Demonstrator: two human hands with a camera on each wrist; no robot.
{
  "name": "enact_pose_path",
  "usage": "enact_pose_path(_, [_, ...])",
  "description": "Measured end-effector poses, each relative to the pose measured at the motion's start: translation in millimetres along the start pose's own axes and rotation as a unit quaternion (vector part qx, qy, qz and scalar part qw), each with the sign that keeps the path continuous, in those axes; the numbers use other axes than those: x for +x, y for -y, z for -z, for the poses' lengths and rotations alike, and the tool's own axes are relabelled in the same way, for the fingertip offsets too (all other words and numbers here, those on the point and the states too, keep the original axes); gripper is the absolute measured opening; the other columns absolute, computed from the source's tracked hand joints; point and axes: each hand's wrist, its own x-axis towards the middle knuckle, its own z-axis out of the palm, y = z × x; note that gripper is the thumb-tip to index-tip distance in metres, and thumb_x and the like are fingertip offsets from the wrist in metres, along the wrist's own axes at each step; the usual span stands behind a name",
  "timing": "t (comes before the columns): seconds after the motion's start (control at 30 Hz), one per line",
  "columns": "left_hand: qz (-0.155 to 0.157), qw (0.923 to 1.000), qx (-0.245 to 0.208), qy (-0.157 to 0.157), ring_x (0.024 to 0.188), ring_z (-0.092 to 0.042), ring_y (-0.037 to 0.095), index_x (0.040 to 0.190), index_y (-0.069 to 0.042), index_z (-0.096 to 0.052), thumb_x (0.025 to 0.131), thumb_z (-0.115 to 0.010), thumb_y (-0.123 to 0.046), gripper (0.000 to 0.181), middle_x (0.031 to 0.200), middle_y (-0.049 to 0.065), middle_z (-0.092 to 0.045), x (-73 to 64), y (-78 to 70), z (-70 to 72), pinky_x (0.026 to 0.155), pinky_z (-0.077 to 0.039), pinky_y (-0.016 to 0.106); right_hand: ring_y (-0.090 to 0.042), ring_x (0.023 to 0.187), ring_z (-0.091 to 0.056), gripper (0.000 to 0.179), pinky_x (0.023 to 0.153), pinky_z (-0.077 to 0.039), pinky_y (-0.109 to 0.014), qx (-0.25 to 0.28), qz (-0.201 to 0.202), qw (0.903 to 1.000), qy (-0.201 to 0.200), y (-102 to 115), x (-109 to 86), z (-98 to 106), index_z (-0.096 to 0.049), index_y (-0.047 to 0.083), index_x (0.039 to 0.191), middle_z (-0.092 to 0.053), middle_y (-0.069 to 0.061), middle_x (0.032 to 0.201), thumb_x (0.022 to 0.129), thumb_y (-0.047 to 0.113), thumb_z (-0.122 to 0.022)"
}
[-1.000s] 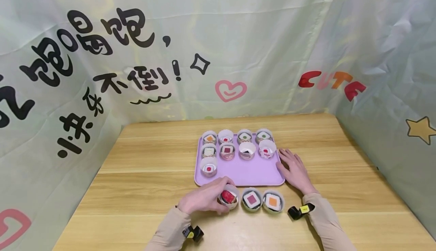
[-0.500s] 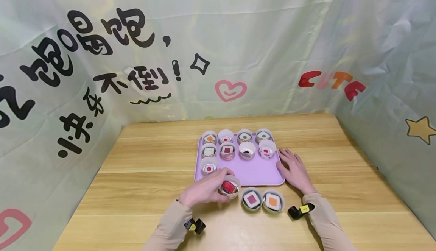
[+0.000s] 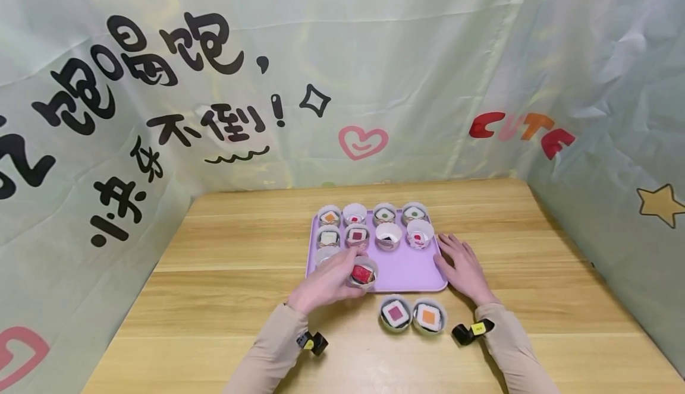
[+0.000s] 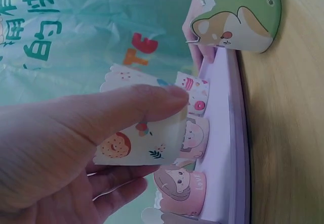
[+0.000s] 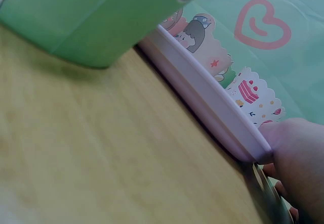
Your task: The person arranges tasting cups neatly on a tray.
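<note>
In the head view my left hand [image 3: 327,280] holds a small paper baking cup [image 3: 366,284] with a red-topped sushi-like piece inside, over the front-left part of the lilac tray [image 3: 409,272]. The left wrist view shows the thumb pressed on the printed white wall of that cup [image 4: 144,145], fingers behind it. My right hand [image 3: 467,270] rests at the tray's right edge, fingers extended; the right wrist view has its thumb [image 5: 288,130] touching the tray corner. A filled cup [image 3: 326,256] on the tray is partly hidden behind my left hand.
Several filled paper cups [image 3: 357,237] stand in rows on the tray's back and left. On the wooden table [image 3: 230,299] before the tray sit a cup with a purple-centred piece [image 3: 395,314] and one with an orange-centred piece [image 3: 429,317]. Printed cloth surrounds the table.
My left hand has lifted the cup with the red-topped piece from the table in front of the tray and carried it forward over the tray. My right hand has stayed put.
</note>
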Motion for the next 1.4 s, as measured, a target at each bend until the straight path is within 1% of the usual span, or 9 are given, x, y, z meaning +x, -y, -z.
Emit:
enact_pose_path(0.13, [-0.001,0.9992,0.031,-0.024,0.117,-0.065,0.022,0.135,-0.004,-0.046,0.081,-0.084,-0.028,0.07,0.133,0.009,-0.064,4.3,1.1,-0.3,0.103,-0.054,0.035,-0.049,0.147,-0.031,0.051,0.121,-0.017,-0.066,0.0,-0.002,1.0,0.003,0,-0.1,0,-0.05,-0.009,0.142,-0.045,-0.029,0.152,0.101,0.021,-0.054])
enact_pose_path(0.3, [0.015,0.997,0.061,-0.044,0.113,-0.066,0.023,0.134,-0.004,-0.049,0.08,-0.085,-0.032,0.07,0.13,0.009,-0.066,9.3,3.6,-2.0,0.099,-0.055,0.037,-0.049,0.147,-0.031,0.051,0.121,-0.016,-0.066,0.003,-0.003,1.0,0.001,0,0.2,0,-0.05,-0.009,0.142,-0.045,-0.029,0.152,0.1,0.021,-0.054])
enact_pose_path(0.47, [0.032,0.9954,0.074,-0.051,0.115,-0.065,0.023,0.13,-0.006,-0.051,0.079,-0.085,-0.033,0.068,0.131,0.008,-0.066,13.9,6.1,-3.7,0.103,-0.052,0.042,-0.049,0.146,-0.031,0.051,0.121,-0.017,-0.066,0.001,-0.002,1.0,-0.001,-1,0.4,-1,-0.05,-0.009,0.142,-0.046,-0.029,0.152,0.1,0.021,-0.054])
enact_pose_path(0.7, [0.053,0.993,0.09,-0.057,0.12,-0.064,0.024,0.13,-0.006,-0.052,0.079,-0.085,-0.034,0.067,0.13,0.009,-0.068,19.3,8.8,-6.7,0.114,-0.043,0.049,-0.049,0.146,-0.032,0.051,0.121,-0.017,-0.066,0.0,0.0,1.0,-0.003,-2,0.6,-2,-0.05,-0.009,0.142,-0.046,-0.029,0.152,0.1,0.021,-0.054])
enact_pose_path(0.97, [0.077,0.9892,0.109,-0.06,0.119,-0.065,0.024,0.127,-0.006,-0.052,0.077,-0.086,-0.036,0.068,0.127,0.009,-0.07,25.8,14.2,-14.7,0.115,-0.042,0.05,-0.049,0.147,-0.031,0.051,0.122,-0.016,-0.065,0.002,-0.004,1.0,0.0,-1,0.1,-1,-0.05,-0.009,0.142,-0.045,-0.029,0.152,0.101,0.021,-0.054])
enact_pose_path(1.1, [0.096,0.988,0.109,-0.054,0.121,-0.064,0.028,0.13,-0.005,-0.05,0.077,-0.086,-0.037,0.072,0.128,0.011,-0.069,28.6,16.5,-18.1,0.116,-0.04,0.052,-0.049,0.147,-0.031,0.051,0.122,-0.016,-0.066,0.003,-0.005,1.0,0.0,0,-0.1,0,-0.05,-0.009,0.142,-0.045,-0.029,0.152,0.101,0.021,-0.054])
enact_pose_path(1.27, [0.103,0.9891,0.092,-0.051,0.128,-0.059,0.034,0.141,0.002,-0.044,0.077,-0.086,-0.036,0.085,0.136,0.015,-0.065,29.3,18.2,-21.2,0.118,-0.036,0.056,-0.049,0.147,-0.03,0.051,0.122,-0.015,-0.066,0.007,-0.007,0.9999,0.003,1,-0.1,0,-0.05,-0.009,0.141,-0.045,-0.029,0.152,0.101,0.021,-0.054])
enact_pose_path(1.33, [0.102,0.9896,0.086,-0.054,0.129,-0.059,0.034,0.142,0.001,-0.044,0.077,-0.086,-0.035,0.085,0.138,0.014,-0.064,29.5,18.5,-22.1,0.118,-0.036,0.057,-0.049,0.147,-0.03,0.051,0.122,-0.015,-0.066,0.006,-0.008,0.9999,0.004,1,0.1,0,-0.05,-0.009,0.142,-0.045,-0.029,0.152,0.101,0.021,-0.054])
enact_pose_path(1.4, [0.097,0.9897,0.086,-0.06,0.127,-0.06,0.033,0.138,-0.003,-0.046,0.077,-0.087,-0.035,0.08,0.137,0.011,-0.065,30.0,19.0,-23.2,0.117,-0.037,0.056,-0.049,0.147,-0.03,0.051,0.122,-0.015,-0.066,0.006,-0.008,0.9999,0.004,1,0.1,1,-0.05,-0.009,0.142,-0.045,-0.029,0.152,0.101,0.021,-0.054])
